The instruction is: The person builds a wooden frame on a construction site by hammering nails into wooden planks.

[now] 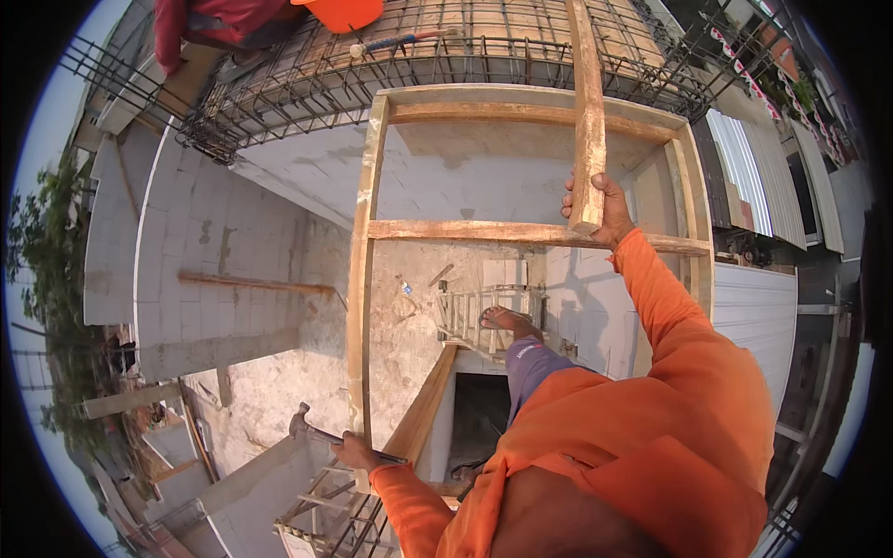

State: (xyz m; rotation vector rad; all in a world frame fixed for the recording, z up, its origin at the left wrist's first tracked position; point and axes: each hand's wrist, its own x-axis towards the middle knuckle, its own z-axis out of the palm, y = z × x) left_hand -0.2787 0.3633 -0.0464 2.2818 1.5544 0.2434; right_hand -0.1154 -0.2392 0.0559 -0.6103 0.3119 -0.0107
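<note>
Open space parts frame edges [360, 279]; left grip [358, 452] clasps hammer [323, 435], right grip [612, 212] clasps beam [588, 116].

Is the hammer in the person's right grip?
No, the hammer is in the left grip, while the right grip holds a wooden beam.

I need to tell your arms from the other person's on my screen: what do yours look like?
Both arms wear long, loose orange sleeves ending near the wrists, with no visible markings or cables. The left hand and right hand are bare, without gloves.
</note>
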